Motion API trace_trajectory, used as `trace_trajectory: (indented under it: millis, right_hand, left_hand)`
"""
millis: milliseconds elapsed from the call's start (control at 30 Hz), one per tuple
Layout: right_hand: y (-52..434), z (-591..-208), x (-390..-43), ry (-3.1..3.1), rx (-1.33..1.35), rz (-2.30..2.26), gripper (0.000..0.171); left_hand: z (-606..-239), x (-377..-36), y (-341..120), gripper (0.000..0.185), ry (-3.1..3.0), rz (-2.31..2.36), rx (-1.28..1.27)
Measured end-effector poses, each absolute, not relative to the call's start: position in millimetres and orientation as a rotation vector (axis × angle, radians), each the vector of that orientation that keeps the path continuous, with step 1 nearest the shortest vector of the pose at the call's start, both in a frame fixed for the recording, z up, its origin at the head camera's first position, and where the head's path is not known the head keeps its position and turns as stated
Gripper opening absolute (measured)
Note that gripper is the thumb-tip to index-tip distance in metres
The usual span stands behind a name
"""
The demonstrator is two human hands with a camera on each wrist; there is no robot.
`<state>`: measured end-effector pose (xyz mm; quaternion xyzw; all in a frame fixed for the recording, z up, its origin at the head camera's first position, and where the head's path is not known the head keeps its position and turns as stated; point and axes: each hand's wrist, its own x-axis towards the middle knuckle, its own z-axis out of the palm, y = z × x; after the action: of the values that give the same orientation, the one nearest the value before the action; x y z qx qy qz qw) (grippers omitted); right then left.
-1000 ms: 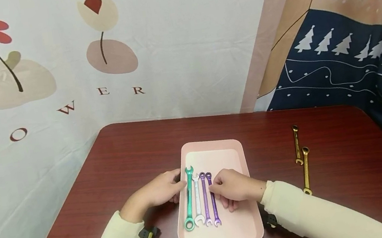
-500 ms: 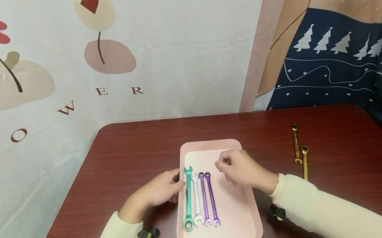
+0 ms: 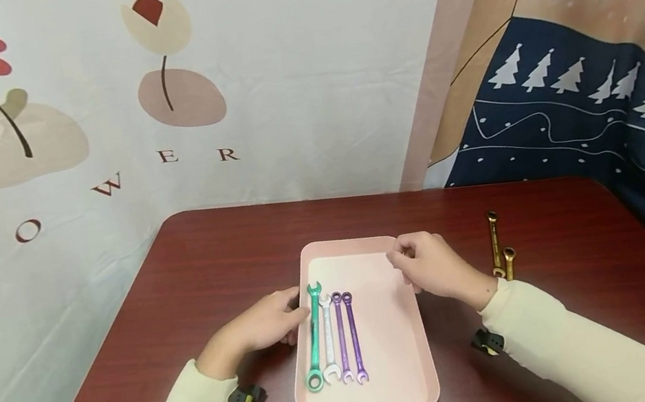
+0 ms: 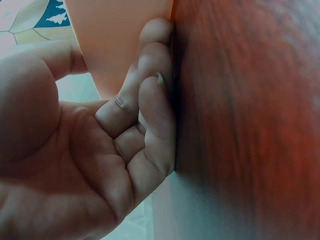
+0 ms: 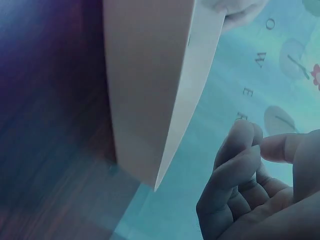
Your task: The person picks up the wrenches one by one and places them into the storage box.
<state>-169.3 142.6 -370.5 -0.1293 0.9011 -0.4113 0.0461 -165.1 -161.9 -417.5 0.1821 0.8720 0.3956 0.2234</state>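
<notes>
Pale-sleeved left hand [image 3: 265,322] rests against the left rim of the pink plastic tray [image 3: 398,370], fingers curled against its outer wall, touching the desk [image 3: 184,277]. Right hand [image 3: 429,265] hovers over the tray's far right corner, fingers loosely bent, holding nothing. Inside the tray, lined up on the left: green wrench [image 3: 313,338], white wrench [image 3: 327,339], two purple wrenches [image 3: 347,336]. Two gold wrenches [image 3: 494,241] lie on the desk, right of the tray.

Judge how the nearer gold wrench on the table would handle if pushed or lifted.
The gold wrench looks like rigid metal, so it probably stays stiff and feels heavy for its size. Lying flat on the table, it should slide, not roll. Its glossy finish may be slippery. The right hand partly hides it.
</notes>
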Motion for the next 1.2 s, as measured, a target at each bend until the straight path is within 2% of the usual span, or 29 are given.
trace_trajectory:
  millis: [233,500,1200]
  right_hand:
    - [164,-367,-178,2.837,-0.319,-1.166,0.023]
    - [188,-365,-184,2.895,-0.247,-1.110,0.024]
    - [223,-352,-196,2.947,-0.183,-1.020,0.025]
  left_hand:
    - [-419,-169,-163,0.032,2.413,1.073,0.497]
    - [-419,-169,-162,0.030,2.414,1.069,0.492]
    - [-413,-168,-163,0.045,2.387,1.100,0.492]
